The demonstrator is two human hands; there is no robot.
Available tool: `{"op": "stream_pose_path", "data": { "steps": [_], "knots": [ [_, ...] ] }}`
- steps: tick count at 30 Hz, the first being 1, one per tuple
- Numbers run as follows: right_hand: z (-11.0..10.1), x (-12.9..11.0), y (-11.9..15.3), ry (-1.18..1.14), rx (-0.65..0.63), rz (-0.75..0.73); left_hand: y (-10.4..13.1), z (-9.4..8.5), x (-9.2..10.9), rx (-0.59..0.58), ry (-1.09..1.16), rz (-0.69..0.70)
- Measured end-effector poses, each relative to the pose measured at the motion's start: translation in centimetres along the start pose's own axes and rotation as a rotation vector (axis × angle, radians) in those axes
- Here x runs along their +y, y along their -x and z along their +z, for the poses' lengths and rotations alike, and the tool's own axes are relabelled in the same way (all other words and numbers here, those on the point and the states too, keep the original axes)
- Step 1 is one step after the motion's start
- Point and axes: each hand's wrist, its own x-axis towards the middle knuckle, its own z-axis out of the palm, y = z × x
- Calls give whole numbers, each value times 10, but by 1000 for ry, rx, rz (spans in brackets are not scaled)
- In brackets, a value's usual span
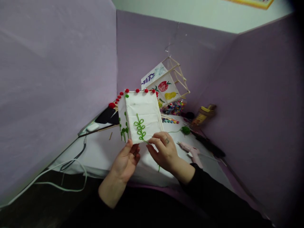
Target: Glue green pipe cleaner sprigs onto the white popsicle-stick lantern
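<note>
on white box (pixel 148 106), looped green yarn (pixel 140 128)

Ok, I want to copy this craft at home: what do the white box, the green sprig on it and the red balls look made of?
Box: probably matte cloth or paper, given its soft creases; I can't see what lies beneath. Sprig: likely yarn or cord, as one thin strand loops into leaves. Balls: perhaps pom-poms, being round, soft-edged and without shine.
</note>
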Motion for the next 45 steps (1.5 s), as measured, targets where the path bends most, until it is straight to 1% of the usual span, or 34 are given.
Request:
{"op": "stream_pose_path", "data": {
  "steps": [7, 12, 17, 19, 22, 25, 28, 33, 45],
  "knots": [
    [-9, 0, -8, -96, -22, 89, 2, 1, -1, 25, -3, 10],
    [-15, 3, -17, -95, -85, 139, 3, 2, -3, 34, -13, 5],
    [-16, 8, -22, -85, -131, 129, 3, 2, -3, 41, -13, 3],
    [-16, 9, -21, -90, -124, 131, 3, 2, -4, 44, -12, 5],
    [-17, 9, -19, -112, -77, 145, 2, 1, -4, 42, -14, 3],
    [-18, 5, -15, -151, -28, 102, 2, 0, -5, 37, -20, 3],
    [-17, 1, -9, -166, -21, 63, 2, 0, -5, 36, -24, 7],
    [-14, 0, -4, -176, 5, 91, 3, 0, -6, 41, -23, 4],
    [-8, -2, -7, -139, -32, 60, 3, -2, -6, 45, -11, -13]
  ]
}}
